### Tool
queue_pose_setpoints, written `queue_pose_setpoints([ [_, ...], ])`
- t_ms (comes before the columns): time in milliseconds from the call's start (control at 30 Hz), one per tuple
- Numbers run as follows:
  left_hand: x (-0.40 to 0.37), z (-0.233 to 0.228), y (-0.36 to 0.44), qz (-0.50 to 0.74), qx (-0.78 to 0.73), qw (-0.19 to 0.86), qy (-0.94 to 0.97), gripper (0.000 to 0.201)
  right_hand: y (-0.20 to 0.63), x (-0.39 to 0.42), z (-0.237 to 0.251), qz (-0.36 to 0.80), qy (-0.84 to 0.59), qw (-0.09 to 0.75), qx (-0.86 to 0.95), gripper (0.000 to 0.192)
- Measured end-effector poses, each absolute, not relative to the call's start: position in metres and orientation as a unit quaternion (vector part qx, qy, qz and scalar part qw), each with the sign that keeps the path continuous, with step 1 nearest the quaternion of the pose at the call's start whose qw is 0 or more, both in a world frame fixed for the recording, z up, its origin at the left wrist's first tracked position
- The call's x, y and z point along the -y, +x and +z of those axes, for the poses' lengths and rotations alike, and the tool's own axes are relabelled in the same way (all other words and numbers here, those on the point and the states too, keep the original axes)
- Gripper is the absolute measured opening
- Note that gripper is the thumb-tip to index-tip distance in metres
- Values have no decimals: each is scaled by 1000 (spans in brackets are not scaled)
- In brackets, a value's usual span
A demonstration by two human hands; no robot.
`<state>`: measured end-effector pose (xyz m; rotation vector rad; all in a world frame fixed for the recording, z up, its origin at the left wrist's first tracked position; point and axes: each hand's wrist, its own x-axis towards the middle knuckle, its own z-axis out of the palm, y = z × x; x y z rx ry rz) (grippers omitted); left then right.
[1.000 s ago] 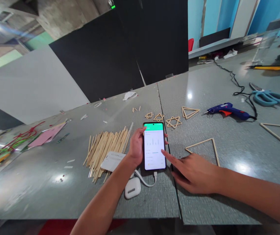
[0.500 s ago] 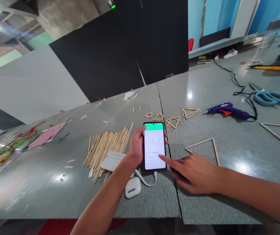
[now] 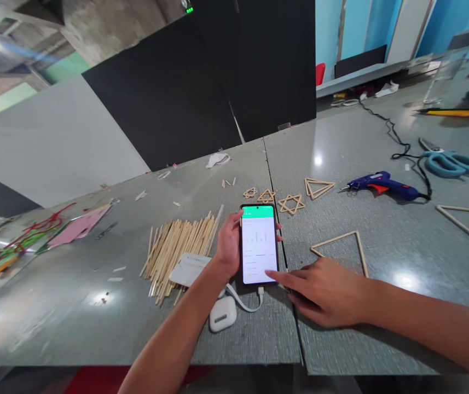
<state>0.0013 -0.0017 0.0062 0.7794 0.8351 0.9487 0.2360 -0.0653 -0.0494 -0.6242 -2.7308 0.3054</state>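
Observation:
My left hand (image 3: pixel 230 246) is wrapped round a phone (image 3: pixel 259 243), its thumb on the left edge and fingertips showing at the right edge. The lit screen carries a green header and a small bar chart. With its index finger stretched out, my right hand (image 3: pixel 326 293) touches the lower right of the screen; it holds nothing. A white cable (image 3: pixel 248 307) is plugged into the phone's bottom end. Beside my left forearm lie a white earbud case (image 3: pixel 223 314) and a white power bank-like slab (image 3: pixel 185 268), the slab on a pile of thin wooden sticks (image 3: pixel 177 241).
Small stick stars (image 3: pixel 291 204) and a stick triangle (image 3: pixel 319 187) lie beyond the phone. An open stick frame (image 3: pixel 359 246) sits behind my right hand. Farther right are a blue glue gun (image 3: pixel 382 185), scissors (image 3: pixel 451 163) and a yellow cutter (image 3: pixel 451 113). Pink paper (image 3: pixel 80 225) lies left.
My right index fingertip has moved slightly down the screen, and the page shown has shifted a little. My left hand and the phone have stayed put.

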Motion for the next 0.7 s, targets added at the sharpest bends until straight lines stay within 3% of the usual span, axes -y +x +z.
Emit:
queue_pose_setpoints([
  [167, 2, 7, 1, 433, -377, 733, 365, 55, 234, 67, -58, 67, -245, 179, 951, 81],
  [367, 1, 5, -1, 429, -362, 744, 363, 55, 237, 64, -43, 138, -201, 149, 958, 56],
  [700, -4, -6, -9, 425, -373, 737, 370, 60, 237, 63, -42, 143, -205, 148, 957, 57],
])
